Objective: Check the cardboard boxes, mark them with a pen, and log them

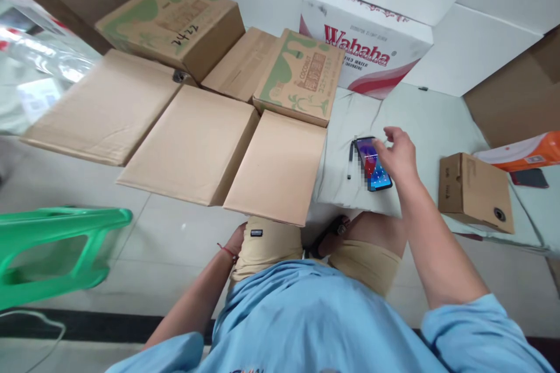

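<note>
My right hand (399, 154) is over the upper right part of a lit smartphone (380, 172) lying on the pale cloth. The thumb reaches towards the screen while the other fingers bend loosely apart from it; nothing is in the hand. Whether it touches the glass I cannot tell. A black pen (350, 160) lies just left of the phone. Low beside my knee, my left hand (238, 239) rests against the tan trousers (273, 245), its fingers mostly hidden.
Cardboard boxes (301, 73) with brown flaps (275, 163) stand to the left. A white Wahaba carton (363, 41) is at the back. On the right are a small brown box (475, 192), an orange-and-white package (520, 151) and a dark phone (529, 178). A green stool (87, 250) stands left.
</note>
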Motion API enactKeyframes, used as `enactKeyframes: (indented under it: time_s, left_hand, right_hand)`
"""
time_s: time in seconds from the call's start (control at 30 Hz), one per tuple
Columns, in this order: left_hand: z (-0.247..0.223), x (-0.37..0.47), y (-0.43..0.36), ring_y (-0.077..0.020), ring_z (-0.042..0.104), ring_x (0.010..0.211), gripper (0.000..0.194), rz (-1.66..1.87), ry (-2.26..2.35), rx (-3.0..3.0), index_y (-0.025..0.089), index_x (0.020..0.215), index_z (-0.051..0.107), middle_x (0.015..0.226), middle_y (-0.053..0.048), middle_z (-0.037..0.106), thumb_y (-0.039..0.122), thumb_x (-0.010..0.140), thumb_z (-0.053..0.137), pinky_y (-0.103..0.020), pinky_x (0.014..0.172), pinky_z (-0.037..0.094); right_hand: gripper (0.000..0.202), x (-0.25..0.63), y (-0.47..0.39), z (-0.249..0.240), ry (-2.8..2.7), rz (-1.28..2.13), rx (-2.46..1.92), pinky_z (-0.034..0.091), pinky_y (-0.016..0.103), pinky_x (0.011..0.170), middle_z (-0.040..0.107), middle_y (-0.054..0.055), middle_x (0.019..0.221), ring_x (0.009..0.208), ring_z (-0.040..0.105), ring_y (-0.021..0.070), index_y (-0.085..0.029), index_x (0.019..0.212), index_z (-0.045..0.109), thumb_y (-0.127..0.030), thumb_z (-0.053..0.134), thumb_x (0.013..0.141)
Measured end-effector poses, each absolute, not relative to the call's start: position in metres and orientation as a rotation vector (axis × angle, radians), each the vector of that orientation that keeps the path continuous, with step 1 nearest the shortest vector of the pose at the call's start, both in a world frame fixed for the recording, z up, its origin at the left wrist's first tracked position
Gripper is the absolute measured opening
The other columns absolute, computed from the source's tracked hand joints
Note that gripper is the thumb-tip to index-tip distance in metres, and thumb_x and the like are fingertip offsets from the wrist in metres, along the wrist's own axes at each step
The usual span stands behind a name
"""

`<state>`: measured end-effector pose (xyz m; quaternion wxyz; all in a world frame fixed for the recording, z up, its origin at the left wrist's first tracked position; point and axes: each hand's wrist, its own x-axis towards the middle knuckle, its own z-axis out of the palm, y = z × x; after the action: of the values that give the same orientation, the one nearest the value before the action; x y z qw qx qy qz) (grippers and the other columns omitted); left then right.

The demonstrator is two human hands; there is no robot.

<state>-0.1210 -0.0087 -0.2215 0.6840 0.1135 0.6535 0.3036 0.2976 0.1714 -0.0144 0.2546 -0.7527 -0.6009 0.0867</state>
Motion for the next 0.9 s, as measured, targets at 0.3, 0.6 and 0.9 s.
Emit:
enactKeyframes:
  time_s: [0.3,0.6,0.9]
  left_hand:
    - [-0.226,-0.112,0.000,-0.0308,0.072,0.122,0.042,0.643,1.382,0.043,0.017,0.139,0.069,0.142,-0.012,0.069,0.042,0.106,0.074,-0.050,0.102,0.064]
    - [-0.190,-0.111,-0.008,-0.0307,0.072,0.121,0.044,0.668,1.335,-0.062,0.017,0.141,0.067,0.142,-0.012,0.069,0.041,0.106,0.074,-0.051,0.102,0.064]
    - [-0.188,-0.120,-0.005,-0.0294,0.073,0.120,0.043,0.637,1.182,0.002,0.018,0.142,0.067,0.142,-0.012,0.069,0.041,0.106,0.074,-0.050,0.101,0.065]
  right_hand:
    - [0.041,0.246,0.104,-0.013,-2.001,0.271,-2.466,0.058,0.043,0.092,0.080,0.019,0.120,0.109,0.077,0.0345,-0.018,0.117,0.081,-0.040,0.047,0.109]
    - [0.030,0.212,0.138,-0.021,-1.936,0.418,-2.545,0.055,0.033,0.090,0.083,0.021,0.113,0.112,0.080,0.0328,-0.013,0.112,0.084,-0.033,0.064,0.102]
    - [0.035,0.333,0.118,-0.003,-1.444,0.263,-2.924,0.052,0.041,0.079,0.081,0.025,0.108,0.105,0.077,0.0407,-0.012,0.110,0.084,-0.035,0.061,0.097]
